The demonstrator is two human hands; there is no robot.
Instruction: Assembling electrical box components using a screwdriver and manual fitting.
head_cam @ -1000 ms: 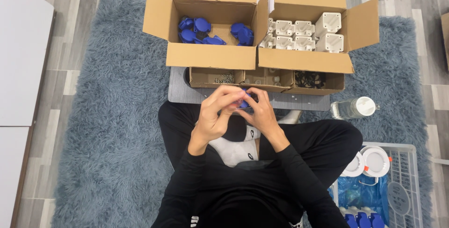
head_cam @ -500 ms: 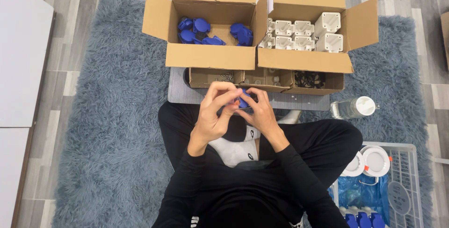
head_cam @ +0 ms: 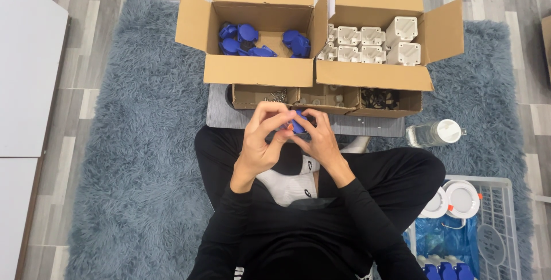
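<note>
A small blue plastic part (head_cam: 297, 122) is held between both hands above my crossed legs. My left hand (head_cam: 261, 139) grips it from the left with fingers curled over the top. My right hand (head_cam: 317, 137) holds it from the right, and most of the part is hidden by fingers. Straight ahead, an open cardboard box (head_cam: 258, 70) holds several more blue parts (head_cam: 248, 39). Beside it on the right, a second open box (head_cam: 373, 76) holds several white plastic housings (head_cam: 367, 44).
A low cardboard tray (head_cam: 324, 97) with three compartments holds screws and small dark pieces on a grey board (head_cam: 221, 113). A clear plastic bottle (head_cam: 433, 133) lies to the right. A white wire basket (head_cam: 496, 240) with round white discs and blue items stands at lower right. White furniture (head_cam: 26, 73) lies left.
Both hands stay in place over my lap; the fingers have shifted slightly around the blue part, which shows a little more between them.
</note>
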